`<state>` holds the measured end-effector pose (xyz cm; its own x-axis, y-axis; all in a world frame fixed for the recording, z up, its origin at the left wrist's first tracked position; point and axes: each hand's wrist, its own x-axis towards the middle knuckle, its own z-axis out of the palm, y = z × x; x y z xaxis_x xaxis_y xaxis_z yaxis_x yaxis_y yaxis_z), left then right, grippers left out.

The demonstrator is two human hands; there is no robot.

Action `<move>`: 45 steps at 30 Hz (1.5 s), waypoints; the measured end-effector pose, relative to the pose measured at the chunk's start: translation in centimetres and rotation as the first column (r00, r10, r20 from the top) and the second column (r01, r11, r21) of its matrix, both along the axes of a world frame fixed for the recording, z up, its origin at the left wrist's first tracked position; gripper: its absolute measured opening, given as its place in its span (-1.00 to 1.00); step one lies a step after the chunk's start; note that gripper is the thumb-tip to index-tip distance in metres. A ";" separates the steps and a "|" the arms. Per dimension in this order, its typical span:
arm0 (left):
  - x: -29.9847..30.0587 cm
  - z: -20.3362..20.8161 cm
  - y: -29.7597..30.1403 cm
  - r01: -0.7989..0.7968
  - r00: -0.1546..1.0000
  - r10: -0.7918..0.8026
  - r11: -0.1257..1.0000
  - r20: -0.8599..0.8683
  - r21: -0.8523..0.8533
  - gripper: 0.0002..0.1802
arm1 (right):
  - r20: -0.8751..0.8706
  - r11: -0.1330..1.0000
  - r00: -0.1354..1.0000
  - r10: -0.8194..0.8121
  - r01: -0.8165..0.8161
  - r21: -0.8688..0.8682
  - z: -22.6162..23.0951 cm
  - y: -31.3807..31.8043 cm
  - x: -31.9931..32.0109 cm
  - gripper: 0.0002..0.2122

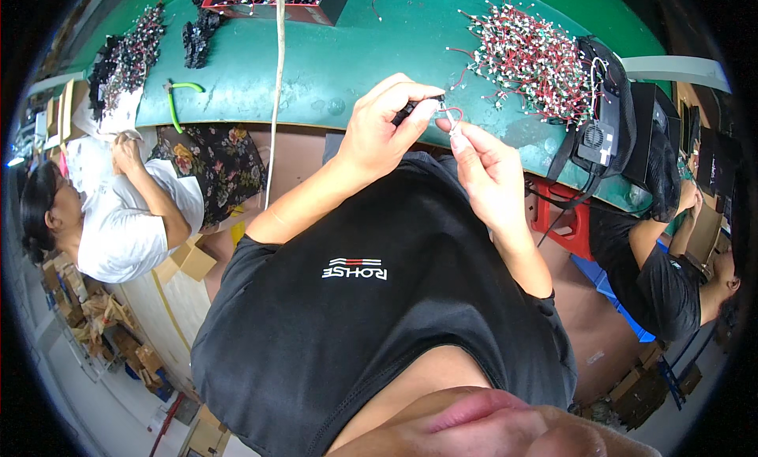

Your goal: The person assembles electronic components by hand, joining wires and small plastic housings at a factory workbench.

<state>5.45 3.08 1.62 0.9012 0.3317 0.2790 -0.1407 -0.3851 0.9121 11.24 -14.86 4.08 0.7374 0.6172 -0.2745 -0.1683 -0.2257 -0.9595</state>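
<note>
Above the near edge of the green table, my two hands are close together. My left hand (377, 129) is closed, thumb and fingers pinching a small black plastic part (406, 112). My right hand (491, 166) pinches a short red wire with a small white connector (455, 114) between thumb and fingertips. The wire curves up to the black part's end; whether it is joined to it I cannot tell. On the table to the right of my hands is a large pile of red wires with white connectors (529, 58).
A red box (328, 12) of similar parts stands at the back, beside black parts (200, 39). Green-handled pliers (174, 106) lie left; a pale cord (278, 78) hangs across. A black bag with a small device (598, 144) sits right. Co-workers sit left (134, 220) and right (667, 275).
</note>
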 end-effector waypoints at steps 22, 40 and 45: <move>0.7 -1.2 0.8 -0.112 0.992 0.130 0.849 -0.001 -0.517 -0.81 | 0.466 0.970 0.884 -0.026 0.135 -0.201 0.2 -0.7 1.4 -0.84; 0.4 1.4 0.2 -0.041 0.948 0.139 0.945 0.285 -0.325 -0.82 | 0.355 0.987 0.922 0.155 -0.130 -0.094 4.4 0.6 -0.3 -0.90; 0.5 1.5 0.2 -0.032 0.942 0.129 0.954 0.311 -0.300 -0.83 | 0.459 0.989 0.876 0.145 -0.118 -0.087 4.0 0.7 -0.3 -0.93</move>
